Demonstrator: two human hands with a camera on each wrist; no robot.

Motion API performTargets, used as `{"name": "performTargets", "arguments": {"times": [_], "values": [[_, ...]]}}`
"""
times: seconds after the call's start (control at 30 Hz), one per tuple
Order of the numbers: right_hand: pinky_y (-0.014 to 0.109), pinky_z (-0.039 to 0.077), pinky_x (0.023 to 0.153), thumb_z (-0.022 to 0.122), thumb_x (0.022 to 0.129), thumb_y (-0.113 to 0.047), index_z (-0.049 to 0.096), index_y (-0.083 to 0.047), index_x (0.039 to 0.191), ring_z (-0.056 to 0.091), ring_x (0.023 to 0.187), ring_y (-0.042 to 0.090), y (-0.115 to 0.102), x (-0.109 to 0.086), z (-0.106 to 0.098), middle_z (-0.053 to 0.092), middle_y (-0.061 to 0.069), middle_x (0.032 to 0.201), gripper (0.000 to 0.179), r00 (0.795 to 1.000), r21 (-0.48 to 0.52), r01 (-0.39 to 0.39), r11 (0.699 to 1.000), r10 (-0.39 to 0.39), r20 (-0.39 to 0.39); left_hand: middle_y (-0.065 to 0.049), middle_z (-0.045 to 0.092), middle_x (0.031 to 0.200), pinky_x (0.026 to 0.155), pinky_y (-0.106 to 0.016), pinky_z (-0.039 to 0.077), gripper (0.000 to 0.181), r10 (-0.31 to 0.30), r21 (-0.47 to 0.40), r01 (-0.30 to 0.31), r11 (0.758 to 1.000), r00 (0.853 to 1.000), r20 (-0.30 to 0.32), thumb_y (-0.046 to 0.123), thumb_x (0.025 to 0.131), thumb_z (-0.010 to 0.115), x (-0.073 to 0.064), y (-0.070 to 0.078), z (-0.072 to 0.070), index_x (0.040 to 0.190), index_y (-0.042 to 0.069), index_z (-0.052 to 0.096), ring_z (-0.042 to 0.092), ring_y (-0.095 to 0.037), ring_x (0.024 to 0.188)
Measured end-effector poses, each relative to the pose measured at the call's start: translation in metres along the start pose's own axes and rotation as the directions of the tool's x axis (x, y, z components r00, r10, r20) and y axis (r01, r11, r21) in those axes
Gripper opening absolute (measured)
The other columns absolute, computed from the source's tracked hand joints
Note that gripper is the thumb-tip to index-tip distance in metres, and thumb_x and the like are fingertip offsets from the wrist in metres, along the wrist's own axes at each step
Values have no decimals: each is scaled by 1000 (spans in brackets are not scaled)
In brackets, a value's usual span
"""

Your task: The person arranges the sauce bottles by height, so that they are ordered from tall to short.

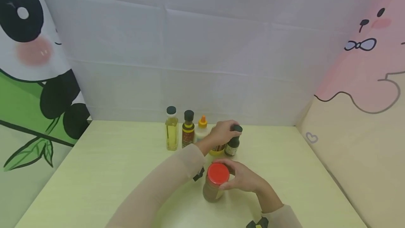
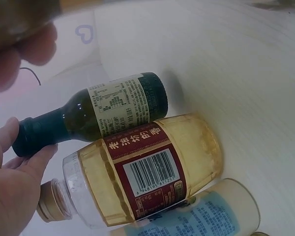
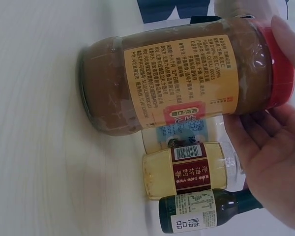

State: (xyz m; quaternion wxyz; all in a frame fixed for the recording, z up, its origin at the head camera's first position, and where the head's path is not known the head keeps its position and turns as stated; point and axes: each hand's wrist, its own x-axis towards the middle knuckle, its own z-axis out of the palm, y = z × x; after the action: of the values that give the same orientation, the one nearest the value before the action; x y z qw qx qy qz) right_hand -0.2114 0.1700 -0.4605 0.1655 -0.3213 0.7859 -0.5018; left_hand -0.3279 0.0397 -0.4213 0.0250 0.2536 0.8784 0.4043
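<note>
My left hand pinches the dark cap of a small dark green glass bottle, which stands at the right end of a row of bottles. In the left wrist view, the thumb and fingers close around the bottle's neck. My right hand grips a jar of brown sesame-peanut paste near its red lid, in front of the row. In the right wrist view the jar shows a yellow label; whether its base touches the table cannot be told.
Beside the green bottle stands a golden oil bottle with a dark red label. Leftward follow a white bottle with an orange tip, a dark brown bottle and a tall bottle of yellow oil. A pale wall rises behind.
</note>
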Motion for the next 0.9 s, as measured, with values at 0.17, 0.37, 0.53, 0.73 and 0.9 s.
{"name": "performTargets", "arguments": {"times": [0.17, 0.37, 0.53, 0.73, 0.9], "values": [[39, 40, 102, 78, 82, -15, 48, -2, 138, 54, 117, 22, 1, -1, 0, 60, 4, 125, 65, 1000, 18, 17, 1000, -17, 2, -3, 62, 117, 81, -39, 53, 35, -59, 55, 58, 997, 998, 10, 35, 96, 63, -2, 2, 3, 129, 22, 60, 60, -22, 101], [39, 40, 102, 79, 81, -14, 49, -5, 138, 54, 117, 22, 3, -1, 0, 60, 4, 125, 64, 1000, 23, 30, 999, -30, -5, -11, 52, 119, 80, -43, 51, 35, -93, 105, 93, 990, 996, -10, 37, 97, 61, -5, 4, 5, 130, 25, 58, 54, -28, 101], [38, 39, 103, 79, 81, -13, 49, -5, 138, 53, 118, 22, 5, -1, 0, 59, 5, 126, 66, 999, 23, 33, 999, -33, -8, -13, 51, 119, 76, -42, 51, 37, -107, 160, 111, 981, 994, -36, 39, 97, 61, -4, 5, 7, 131, 26, 58, 57, -27, 94], [38, 38, 104, 80, 80, -12, 47, -5, 140, 51, 120, 22, 4, -1, 1, 58, 4, 128, 69, 1000, 28, 19, 999, -19, -6, -9, 56, 121, 81, -40, 52, 38, -99, 119, 101, 988, 995, -22, 34, 99, 59, 1, 1, 13, 134, 21, 55, 59, -23, 98], [37, 38, 104, 81, 79, -11, 46, -5, 141, 51, 121, 22, 5, -1, 0, 58, 5, 129, 71, 1000, 35, 31, 999, -31, 0, -8, 59, 127, 87, -38, 52, 39, -60, -10, 61, 998, 998, 12, 24, 100, 58, 4, 0, 16, 137, 10, 52, 59, -22, 108]]}}
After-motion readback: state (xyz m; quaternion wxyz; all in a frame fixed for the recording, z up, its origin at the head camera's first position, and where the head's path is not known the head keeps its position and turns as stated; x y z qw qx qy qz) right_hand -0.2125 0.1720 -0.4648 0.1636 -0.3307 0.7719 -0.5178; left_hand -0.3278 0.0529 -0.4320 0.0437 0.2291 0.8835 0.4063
